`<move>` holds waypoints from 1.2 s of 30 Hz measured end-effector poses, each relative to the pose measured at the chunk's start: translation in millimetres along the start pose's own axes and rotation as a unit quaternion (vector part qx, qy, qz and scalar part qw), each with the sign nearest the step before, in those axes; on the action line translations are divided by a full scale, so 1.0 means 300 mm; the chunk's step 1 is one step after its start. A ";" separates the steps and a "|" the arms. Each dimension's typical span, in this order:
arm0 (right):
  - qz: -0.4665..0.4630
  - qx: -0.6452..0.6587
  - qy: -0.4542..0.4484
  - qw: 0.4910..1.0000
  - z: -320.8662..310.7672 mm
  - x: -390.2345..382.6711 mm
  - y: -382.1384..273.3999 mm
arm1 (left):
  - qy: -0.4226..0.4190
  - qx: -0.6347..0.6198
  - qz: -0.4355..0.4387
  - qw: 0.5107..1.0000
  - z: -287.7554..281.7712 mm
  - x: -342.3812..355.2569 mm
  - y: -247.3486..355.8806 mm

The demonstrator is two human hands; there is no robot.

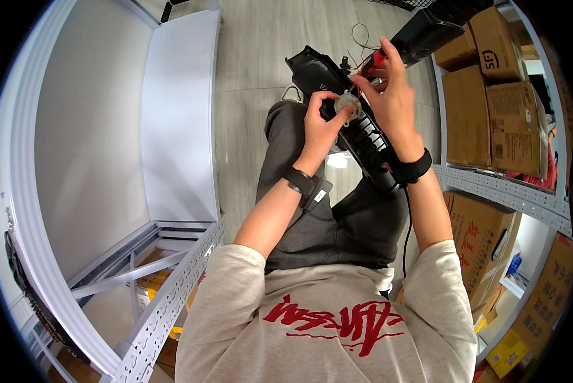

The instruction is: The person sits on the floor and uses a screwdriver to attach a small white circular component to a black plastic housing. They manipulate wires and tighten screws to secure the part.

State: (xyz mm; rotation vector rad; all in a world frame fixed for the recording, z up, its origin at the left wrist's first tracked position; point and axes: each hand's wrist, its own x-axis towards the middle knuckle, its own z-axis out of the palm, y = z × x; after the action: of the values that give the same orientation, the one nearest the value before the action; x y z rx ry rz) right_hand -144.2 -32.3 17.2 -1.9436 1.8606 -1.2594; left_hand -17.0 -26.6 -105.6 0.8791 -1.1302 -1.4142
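Note:
A black elongated device point(369, 147) with a slotted body, a wider end housing point(309, 70) and thin loose wires rests across my lap. My left hand point(321, 121) pinches a round pale metal-looking part point(346, 103) over the device. My right hand point(392, 105) is just right of that part, its fingers curled at a red-and-black object point(376, 59), perhaps a tool handle, beside the wires; its exact grip is partly hidden. Another black housing point(430, 35) lies beyond my right hand, and a black cable point(406, 230) hangs down from the device.
A white shelving unit point(178, 115) stands at my left. At my right, metal shelves point(503, 188) hold stacked cardboard boxes point(465, 115) and yellow packages point(506, 354). The grey floor point(248, 51) runs between them. A red cloth-like shape and a small bit of skin show behind the right shelves.

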 end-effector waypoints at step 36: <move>0.000 0.099 -0.010 0.995 -0.005 0.013 0.012 | -0.005 -0.008 -0.005 1.000 -0.003 -0.004 0.008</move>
State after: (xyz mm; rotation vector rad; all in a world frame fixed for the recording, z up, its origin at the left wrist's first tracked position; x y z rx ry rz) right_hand -148.6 -35.7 17.5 -1.8454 1.6562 -1.3629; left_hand -15.3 -25.5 -103.8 0.8683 -1.1227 -1.4355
